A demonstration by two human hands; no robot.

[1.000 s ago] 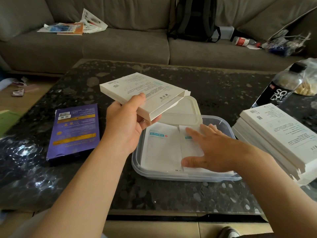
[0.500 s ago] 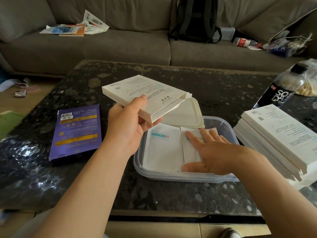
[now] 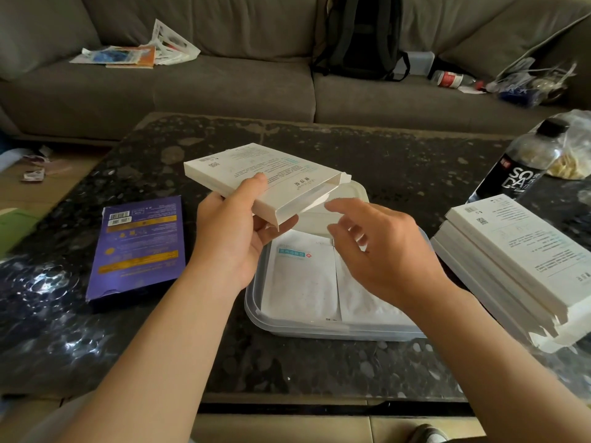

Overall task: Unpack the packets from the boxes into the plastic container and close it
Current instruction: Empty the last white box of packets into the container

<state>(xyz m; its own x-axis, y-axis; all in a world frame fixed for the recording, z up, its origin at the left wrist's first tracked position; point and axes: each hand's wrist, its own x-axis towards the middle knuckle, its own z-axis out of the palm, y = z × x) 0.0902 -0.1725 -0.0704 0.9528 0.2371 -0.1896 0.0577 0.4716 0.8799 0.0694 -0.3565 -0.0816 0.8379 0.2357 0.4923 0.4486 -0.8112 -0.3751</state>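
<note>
The head camera looks down on a dark speckled table (image 3: 383, 155) with both bare forearms reaching in.

The left hand (image 3: 233, 238) grips a flat white box (image 3: 265, 177), thumb pressed on the printed top face and the other fingers curled underneath. The box is lifted clear of the table, slightly tilted, over the far left corner of the plastic container (image 3: 319, 329). Its open end points right, with a flap sticking out.

The right hand (image 3: 383, 251) hovers above the container, just beside the box's open end. Its fingers are loosely bent and spread and hold nothing. Motion blur softens the fingertips, so I cannot tell whether any of them touches the flap.

The clear container sits on the table between the two arms. Two white packets lie flat inside it, side by side: the left packet (image 3: 300, 282) carries a teal label at its far end, and the right packet (image 3: 361, 302) is partly hidden by the right hand. The white lid (image 3: 348, 199) rests at the container's far edge, mostly behind the box and the hand.

A stack of white boxes (image 3: 518, 251) lies to the right of the container, and a purple box (image 3: 140, 247) lies flat to its left. A soda bottle (image 3: 518, 167) stands behind the stack, next to a clear plastic bag (image 3: 575, 155).

Beyond the table is a grey sofa (image 3: 224, 91) holding a dark backpack (image 3: 361, 33) and loose papers (image 3: 134, 54).
</note>
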